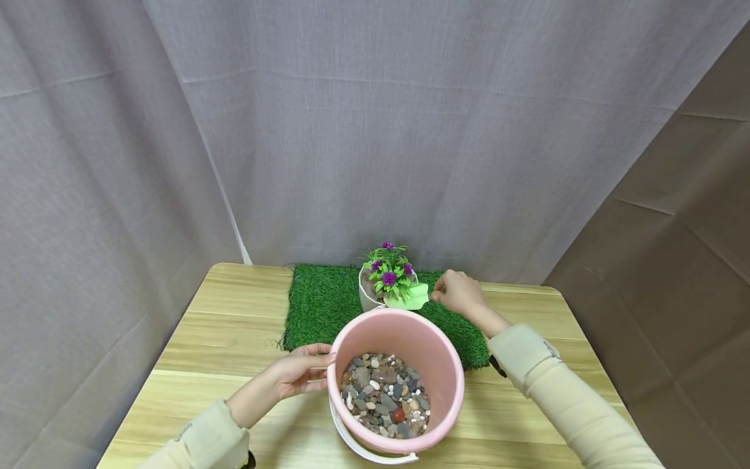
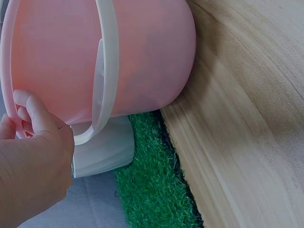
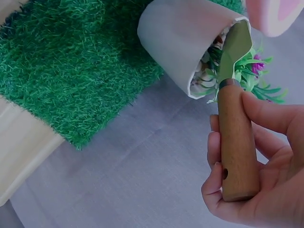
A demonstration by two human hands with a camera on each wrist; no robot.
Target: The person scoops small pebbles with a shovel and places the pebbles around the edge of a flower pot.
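A pink bucket (image 1: pixel 452 391) with many mixed pebbles (image 1: pixel 383 397) in it stands near the table's front. My left hand (image 1: pixel 301 372) pinches its rim on the left side, thumb and fingers to either side in the left wrist view. My right hand (image 3: pixel 266 161) grips the wooden handle (image 3: pixel 236 142) of a small trowel (image 3: pixel 237 45) with a pale green blade. That blade is at the mouth of a white flowerpot (image 3: pixel 173 42), beside a plant with purple flowers (image 1: pixel 388 279). Behind the bucket, the pot is partly hidden in the head view.
Under the pot lies a green artificial grass mat (image 1: pixel 322 299) on the wooden table (image 1: pixel 234 319). The bucket's white handle (image 1: pixel 366 449) hangs down at its front. Grey curtains (image 1: pixel 375 130) close off the back and left, and a brown cloth (image 1: pixel 680 221) the right.
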